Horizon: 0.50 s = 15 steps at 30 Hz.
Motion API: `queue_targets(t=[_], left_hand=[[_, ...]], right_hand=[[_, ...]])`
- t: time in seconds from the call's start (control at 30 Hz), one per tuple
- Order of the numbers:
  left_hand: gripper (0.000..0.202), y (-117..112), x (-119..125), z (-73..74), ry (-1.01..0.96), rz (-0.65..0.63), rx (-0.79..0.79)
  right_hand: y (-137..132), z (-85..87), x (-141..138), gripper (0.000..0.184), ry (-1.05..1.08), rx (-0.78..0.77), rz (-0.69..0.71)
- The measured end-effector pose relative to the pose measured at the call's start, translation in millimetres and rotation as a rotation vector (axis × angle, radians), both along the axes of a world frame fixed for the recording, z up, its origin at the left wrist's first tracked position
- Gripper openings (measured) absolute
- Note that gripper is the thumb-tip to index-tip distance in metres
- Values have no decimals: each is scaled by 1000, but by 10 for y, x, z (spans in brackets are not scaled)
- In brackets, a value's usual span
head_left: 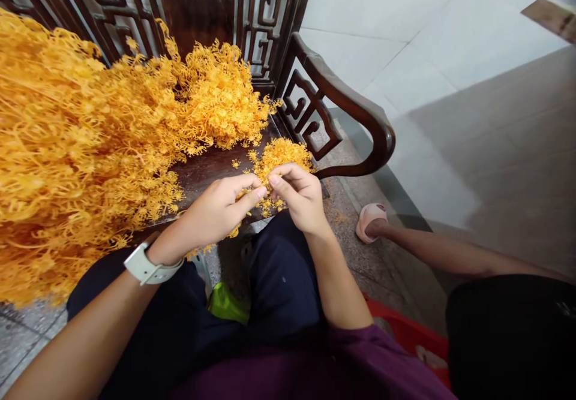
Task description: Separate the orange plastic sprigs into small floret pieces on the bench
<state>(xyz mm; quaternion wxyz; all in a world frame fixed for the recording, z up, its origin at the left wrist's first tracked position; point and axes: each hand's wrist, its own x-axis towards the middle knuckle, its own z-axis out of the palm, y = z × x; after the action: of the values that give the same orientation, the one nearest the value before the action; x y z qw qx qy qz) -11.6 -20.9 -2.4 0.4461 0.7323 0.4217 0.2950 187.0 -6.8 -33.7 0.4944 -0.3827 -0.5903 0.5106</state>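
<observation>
A: Where are the flowers?

B: On the table [202,173]. A big pile [90,142] fills the left side and runs up against the carved back [195,10]. A small heap [288,155] sits near the armrest [353,107], and a few loose heads [236,164] lie between the two.

A: And the hands?

B: The left hand [220,205] and the right hand [303,199] come together over the near side of the small heap, tips close to each other.

A: How is the grip?

B: Thumb and forefinger are drawn nearly together on each hand, as in a fine pinch. Yellow shows about the tips, but the heap lies right behind, so I can't tell whether either has hold of a piece.

A: Which step is this, then?

B: I'd judge it close two-handed work on one small piece.

A: What would the next move call for?

B: Probably a light touch: one hand steadying, the other drawing or turning gently. A wide sweep could scatter the heap; some orange bits [341,216] already lie on the floor [371,262].
</observation>
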Motion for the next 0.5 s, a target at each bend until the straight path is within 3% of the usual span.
queue_targets(t=[0.17,0.33,0.5], left_hand=[[33,6,-5,85,-93,-25,-2],[34,-11,5,148,-227,-88,-199],[35,-30,-21,87,-349,-169,-349]], right_hand=[[-8,30,6,33,229,-256,114],[-32,69,-33,39,345,-343,283],[-84,99,-108,44,417,-360,433]])
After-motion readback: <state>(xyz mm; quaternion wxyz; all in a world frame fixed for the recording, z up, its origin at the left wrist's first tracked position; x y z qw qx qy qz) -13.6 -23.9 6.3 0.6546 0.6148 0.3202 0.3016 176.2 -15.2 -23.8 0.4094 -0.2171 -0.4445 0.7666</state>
